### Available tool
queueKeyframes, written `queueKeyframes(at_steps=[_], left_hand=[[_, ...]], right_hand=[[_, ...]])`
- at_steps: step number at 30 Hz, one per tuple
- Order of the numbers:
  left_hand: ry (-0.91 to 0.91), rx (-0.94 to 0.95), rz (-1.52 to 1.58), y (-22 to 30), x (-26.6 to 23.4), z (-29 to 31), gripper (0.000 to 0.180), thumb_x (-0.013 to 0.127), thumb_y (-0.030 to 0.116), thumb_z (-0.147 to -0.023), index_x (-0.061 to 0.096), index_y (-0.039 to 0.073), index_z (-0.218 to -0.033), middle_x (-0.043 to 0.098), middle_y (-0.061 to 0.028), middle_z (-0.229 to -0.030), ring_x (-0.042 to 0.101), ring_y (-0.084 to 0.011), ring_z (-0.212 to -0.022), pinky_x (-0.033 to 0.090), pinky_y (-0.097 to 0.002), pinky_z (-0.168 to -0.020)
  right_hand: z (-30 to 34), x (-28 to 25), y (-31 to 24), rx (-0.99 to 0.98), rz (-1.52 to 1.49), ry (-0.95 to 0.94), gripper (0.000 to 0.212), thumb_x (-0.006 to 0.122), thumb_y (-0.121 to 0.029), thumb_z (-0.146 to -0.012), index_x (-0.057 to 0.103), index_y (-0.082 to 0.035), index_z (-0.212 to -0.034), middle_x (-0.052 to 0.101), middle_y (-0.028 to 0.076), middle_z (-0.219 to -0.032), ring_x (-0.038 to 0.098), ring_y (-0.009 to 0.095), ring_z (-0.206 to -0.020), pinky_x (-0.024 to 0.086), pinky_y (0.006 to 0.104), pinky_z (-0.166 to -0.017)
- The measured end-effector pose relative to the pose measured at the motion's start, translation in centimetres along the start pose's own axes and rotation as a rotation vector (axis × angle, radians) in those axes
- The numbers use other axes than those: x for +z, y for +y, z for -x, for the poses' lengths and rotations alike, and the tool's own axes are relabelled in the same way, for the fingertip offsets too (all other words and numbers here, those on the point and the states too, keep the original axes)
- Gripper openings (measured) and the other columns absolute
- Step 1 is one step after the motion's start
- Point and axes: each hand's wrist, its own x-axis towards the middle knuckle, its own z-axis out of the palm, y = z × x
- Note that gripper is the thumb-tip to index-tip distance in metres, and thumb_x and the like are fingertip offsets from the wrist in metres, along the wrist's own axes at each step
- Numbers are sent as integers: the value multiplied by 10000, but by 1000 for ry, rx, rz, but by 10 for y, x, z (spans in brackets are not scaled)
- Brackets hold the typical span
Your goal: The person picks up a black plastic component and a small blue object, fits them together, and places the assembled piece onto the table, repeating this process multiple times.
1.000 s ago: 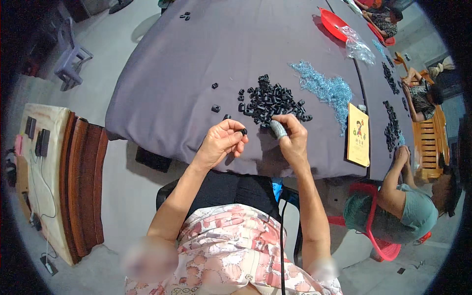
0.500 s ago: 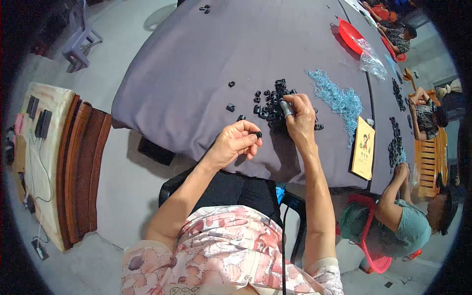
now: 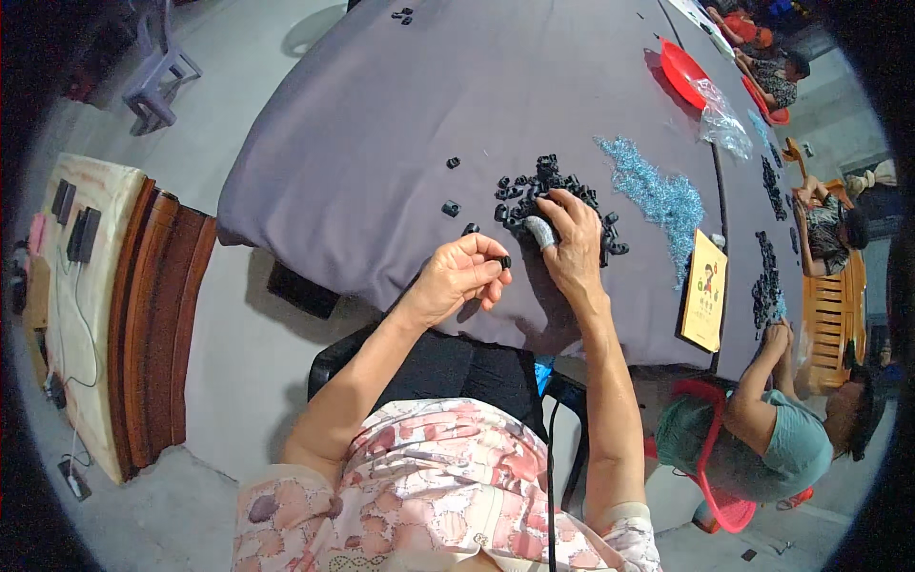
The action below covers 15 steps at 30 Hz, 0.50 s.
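Observation:
Between the thumb and fingertips of my left hand point(image 3: 464, 276) is a small black plastic part point(image 3: 505, 261), held just above the near edge of the table. My right hand point(image 3: 573, 248), its thumb wrapped in grey tape, reaches over the near side of a pile of small black parts point(image 3: 546, 172). The fingers touch or hover over the pile; their tips are partly hidden, so I cannot see whether they pinch a part. A few loose black parts point(image 3: 451, 207) lie left of the pile. To its right spreads a heap of small shiny blue-silver pieces point(image 3: 658, 195).
A grey cloth point(image 3: 362, 172) covers the table. On its right side lie a yellow booklet point(image 3: 703, 291), a red tray point(image 3: 681, 76) and a clear plastic bag point(image 3: 724, 129). Co-workers sit along the right, one in a teal shirt point(image 3: 796, 434) near more black parts point(image 3: 765, 276).
My right hand has shifted slightly left and down, its fingers lowered and spread over the pile. The left hand stays nearly still with its black part.

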Motion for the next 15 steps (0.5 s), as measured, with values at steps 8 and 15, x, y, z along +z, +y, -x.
queueKeyframes(at_steps=[8, 15], left_hand=[[-21, 2, 15, 0, 0, -2, 137, 545, 63, -888, 514, 29, -1017, 607, -101, -837, 586, -126, -635, 480, -236, -536], [-13, 26, -11, -1, 0, 1, 128, 546, 71, -889, 517, 32, -1008, 606, -93, -835, 585, -125, -637, 478, -233, -536]], right_hand=[[24, -2, 22, 64, 1, 15, 356, 619, -40, -711, 589, -56, -1066, 530, 109, -1143, 488, 312, -1069, 371, 429, -909], [-15, -6, 12, -17, 14, 15, 342, 641, -137, -763, 575, -37, -1083, 510, 132, -1183, 460, 331, -1115, 360, 430, -932]])
